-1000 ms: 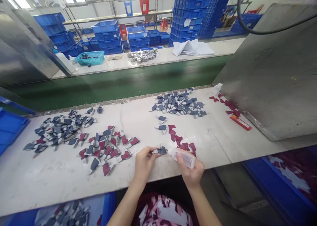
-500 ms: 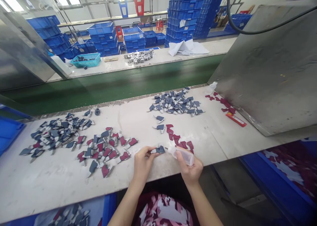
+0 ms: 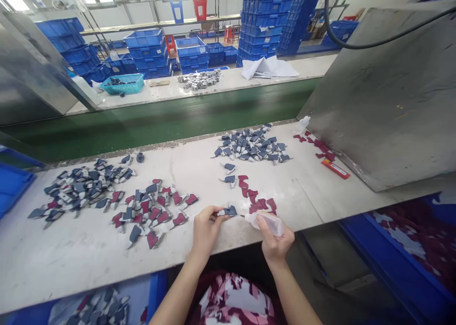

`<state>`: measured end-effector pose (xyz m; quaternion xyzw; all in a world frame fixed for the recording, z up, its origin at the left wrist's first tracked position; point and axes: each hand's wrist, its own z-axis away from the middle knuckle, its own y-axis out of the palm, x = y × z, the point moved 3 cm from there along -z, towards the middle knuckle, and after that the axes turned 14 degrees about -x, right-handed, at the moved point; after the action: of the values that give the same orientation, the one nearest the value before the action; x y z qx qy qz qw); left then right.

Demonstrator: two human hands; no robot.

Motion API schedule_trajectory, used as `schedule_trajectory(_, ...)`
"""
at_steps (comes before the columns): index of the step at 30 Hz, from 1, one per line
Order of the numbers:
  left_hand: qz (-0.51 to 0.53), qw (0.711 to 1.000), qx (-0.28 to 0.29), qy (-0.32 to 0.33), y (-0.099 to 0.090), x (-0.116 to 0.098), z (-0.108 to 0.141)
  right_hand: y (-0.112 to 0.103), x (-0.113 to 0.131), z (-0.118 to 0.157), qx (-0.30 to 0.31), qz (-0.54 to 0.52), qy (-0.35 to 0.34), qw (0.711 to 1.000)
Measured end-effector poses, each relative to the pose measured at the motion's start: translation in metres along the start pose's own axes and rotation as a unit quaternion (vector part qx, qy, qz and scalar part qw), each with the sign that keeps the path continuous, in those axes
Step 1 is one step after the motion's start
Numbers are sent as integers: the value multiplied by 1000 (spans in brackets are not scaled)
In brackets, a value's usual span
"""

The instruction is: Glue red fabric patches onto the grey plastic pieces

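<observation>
Pinching grey piece (image 3: 230, 211) in left hand (image 3: 205, 232), squeeze bottle (image 3: 270, 223) clasped in right hand (image 3: 276, 244); we have mixed pile (image 3: 149, 211) left of grip, grey pile (image 3: 251, 147) ahead; finished share unclear.

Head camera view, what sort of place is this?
It looks like a factory assembly workshop: tall stacks of blue plastic crates, a green conveyor belt running beside a long white workbench, and piles of small grey and red parts spread out on that bench.

White workbench (image 3: 71, 263) (grey-and-maroon parts (image 3: 154, 216) everywhere)
</observation>
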<state>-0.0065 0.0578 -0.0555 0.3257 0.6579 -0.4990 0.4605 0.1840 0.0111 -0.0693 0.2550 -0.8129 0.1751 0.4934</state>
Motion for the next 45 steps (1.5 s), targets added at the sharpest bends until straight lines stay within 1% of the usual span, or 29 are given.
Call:
schedule_trajectory(3, 0, 1000, 4, -4, 0, 0, 0, 2, 0, 3, -11, -11, 23, 1000)
schedule_trajectory(8, 4, 1000, 17, -6, 1, 0, 1, 12, 6, 10, 32, 4, 23, 999)
schedule_trajectory(11, 5, 1000, 19, -3, 1, 0, 1, 16, 7, 11, 42, 13, 24, 999)
schedule_trajectory(17, 4, 1000, 18, 12, 0, 0, 1, 17, 9, 9, 45, 7, 24, 999)
schedule_trajectory(25, 9, 1000, 10, 7, 0, -1, 1, 19, 12, 7, 76, -19, 25, 997)
schedule_trajectory(29, 10, 1000, 10, 1, -1, 0, 1, 16, 12, 4, 65, -32, 34, 997)
schedule_trajectory(33, 5, 1000, 4, 0, -1, 1, 1, 13, 11, 0, 59, -11, 40, 997)
schedule_trajectory(40, -6, 1000, 1, 8, 0, -1, 0, 2, 10, -4, 43, 13, 10, 999)
schedule_trajectory(42, -6, 1000, 0, 5, 0, -1, -1, -2, 7, -5, 28, 3, 37, 999)
schedule_trajectory(43, -6, 1000, 0, 3, -1, 0, -1, -4, 4, -6, 9, -7, 61, 998)
schedule_trajectory(45, -5, 1000, 0, 2, -1, 0, -1, -9, -3, -15, -48, -33, 114, 992)
